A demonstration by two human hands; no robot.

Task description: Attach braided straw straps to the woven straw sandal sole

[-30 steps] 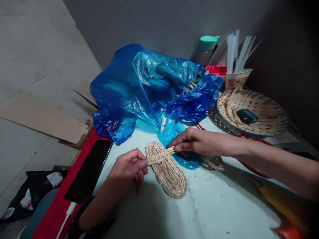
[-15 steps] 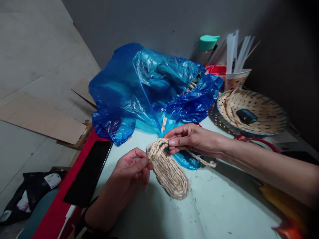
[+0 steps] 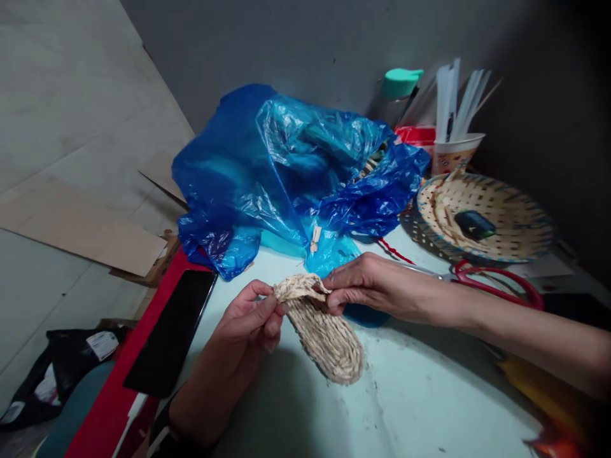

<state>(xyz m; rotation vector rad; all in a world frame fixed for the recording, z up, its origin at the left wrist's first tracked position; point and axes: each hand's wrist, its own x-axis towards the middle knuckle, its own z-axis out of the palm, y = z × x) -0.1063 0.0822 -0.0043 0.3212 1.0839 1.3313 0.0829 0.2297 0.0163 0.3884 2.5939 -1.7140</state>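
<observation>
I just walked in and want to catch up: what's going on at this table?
A person is working with both bare hands on a braided straw band, the left hand pinching one side and the right hand the other. The band arches across the far end of a sole-shaped woven piece lying on the pale table. A blue plastic bag sits behind, with a black phone to the left and a woven basket to the right.

2 hands (image 3: 252,318), 1 sole (image 3: 329,343).
</observation>
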